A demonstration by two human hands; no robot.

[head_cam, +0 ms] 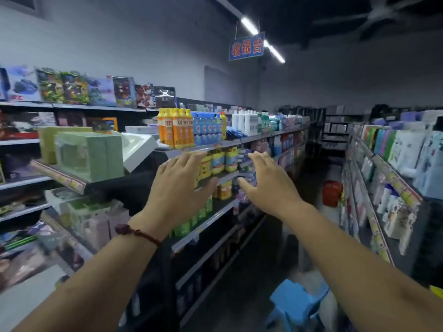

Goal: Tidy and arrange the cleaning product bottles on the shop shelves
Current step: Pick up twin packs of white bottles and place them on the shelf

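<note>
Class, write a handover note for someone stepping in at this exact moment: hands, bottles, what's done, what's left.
Left hand: open, empty, in front of the yellow bottles on the second shelf; contact unclear.
Right hand: open, empty, beside it.
On the top shelf, orange bottles and blue bottles stand upright in rows.
To do: probably the yellow bottles and the green bottles below.

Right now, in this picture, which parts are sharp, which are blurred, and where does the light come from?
Head view: orange bottles fairly sharp; left hand and right hand slightly soft; goods at lower left smeared by motion; ceiling tube light glares, far aisle dim; wide lens bends the shelves.
</note>
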